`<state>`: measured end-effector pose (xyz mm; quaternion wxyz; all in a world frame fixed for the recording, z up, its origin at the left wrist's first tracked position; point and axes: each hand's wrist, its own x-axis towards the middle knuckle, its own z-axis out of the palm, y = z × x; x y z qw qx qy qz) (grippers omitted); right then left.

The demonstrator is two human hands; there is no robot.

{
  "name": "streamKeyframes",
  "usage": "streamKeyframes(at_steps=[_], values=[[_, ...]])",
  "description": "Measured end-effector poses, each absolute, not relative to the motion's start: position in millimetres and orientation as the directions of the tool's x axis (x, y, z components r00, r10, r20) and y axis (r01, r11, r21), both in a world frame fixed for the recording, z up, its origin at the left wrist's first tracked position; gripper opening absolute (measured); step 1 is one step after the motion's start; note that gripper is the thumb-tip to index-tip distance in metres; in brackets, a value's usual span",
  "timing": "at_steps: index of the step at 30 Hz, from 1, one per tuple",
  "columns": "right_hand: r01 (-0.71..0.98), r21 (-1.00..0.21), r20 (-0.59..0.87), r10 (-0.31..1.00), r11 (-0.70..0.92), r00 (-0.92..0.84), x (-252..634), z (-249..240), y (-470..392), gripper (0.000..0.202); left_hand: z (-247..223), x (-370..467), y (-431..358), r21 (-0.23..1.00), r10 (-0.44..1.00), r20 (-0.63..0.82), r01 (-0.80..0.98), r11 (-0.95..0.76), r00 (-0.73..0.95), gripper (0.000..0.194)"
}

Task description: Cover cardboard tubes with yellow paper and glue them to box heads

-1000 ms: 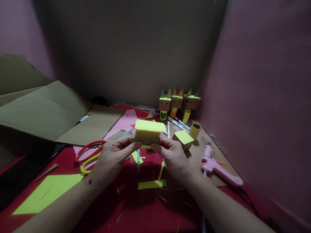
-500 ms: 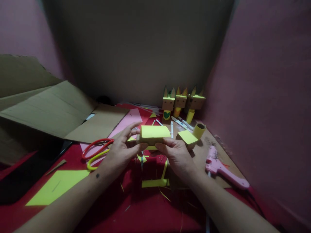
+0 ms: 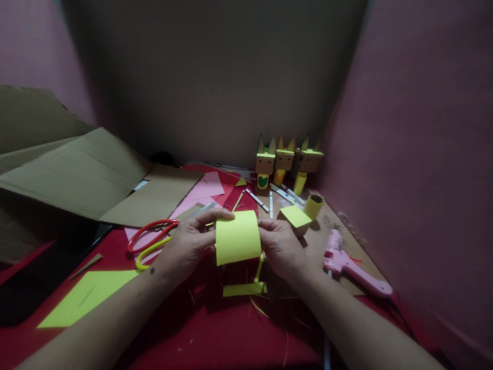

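Between my two hands is a curved piece of yellow paper, its broad face turned toward me. My left hand grips its left side, one finger lying over the top edge. At the right edge, my right hand pinches it with thumb and fingers; whatever lies behind the paper is hidden. Scissors with red and yellow handles lie by my left wrist. Beyond my right hand are a yellow-topped cardboard box and a yellow tube.
Three eared cardboard figures stand at the back, with several markers before them. A pink glue gun rests at right on a cardboard sheet. Left are a large cardboard box and a yellow sheet. Yellow strips lie in front.
The yellow paper has turned and come lower, so its broad curved face now shows instead of a brown side beneath it. My left fingers have moved onto its top edge.
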<state>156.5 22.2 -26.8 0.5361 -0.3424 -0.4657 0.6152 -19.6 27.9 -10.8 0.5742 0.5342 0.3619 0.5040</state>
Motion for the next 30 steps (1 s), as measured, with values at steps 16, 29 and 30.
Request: streamKeyframes(at_steps=[16, 29, 30], values=[[-0.490, -0.853, -0.066, 0.968, -0.180, -0.241, 154, -27, 28, 0.032, -4, -16, 23, 0.984, 0.969, 0.179, -0.041, -0.174, 0.170, 0.013], [-0.362, -0.867, -0.047, 0.781, -0.342, -0.623, 159, -30, 21, 0.028, 24, -39, 58, 0.991, 0.990, 0.129, 0.009, -0.130, 0.059, 0.037], [-0.361, -0.864, -0.036, 0.759, -0.350, -0.650, 160, -28, 20, 0.028, 31, -38, 66, 0.989, 0.988, 0.139, 0.039, -0.141, 0.063, 0.038]])
